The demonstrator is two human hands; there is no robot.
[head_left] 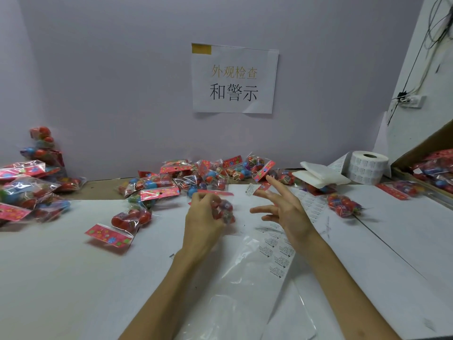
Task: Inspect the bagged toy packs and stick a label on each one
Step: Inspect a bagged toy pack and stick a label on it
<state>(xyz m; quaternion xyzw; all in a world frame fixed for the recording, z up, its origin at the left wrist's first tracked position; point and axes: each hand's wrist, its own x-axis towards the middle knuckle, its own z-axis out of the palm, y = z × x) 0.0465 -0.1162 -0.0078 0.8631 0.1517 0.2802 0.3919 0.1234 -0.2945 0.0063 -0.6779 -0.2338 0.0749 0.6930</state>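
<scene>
My left hand [203,217] grips a clear bagged toy pack [224,209] with red and blue balls, raised a little over the white table. My right hand [282,207] hovers to its right with fingers spread; a small white label [250,189] sticks to a fingertip. A strip of printed labels [277,249] lies on the table under my right wrist. A heap of bagged toy packs [203,175] with red header cards lies along the back wall. One more pack [120,227] lies to the left of my left hand.
More packs are stacked at the far left [27,192]. One pack [344,204] lies at the right. A label roll [367,168] and white folded pads [321,176] stand at the back right. A cardboard box [431,168] with packs sits at the right edge. A paper sign [234,78] hangs on the wall.
</scene>
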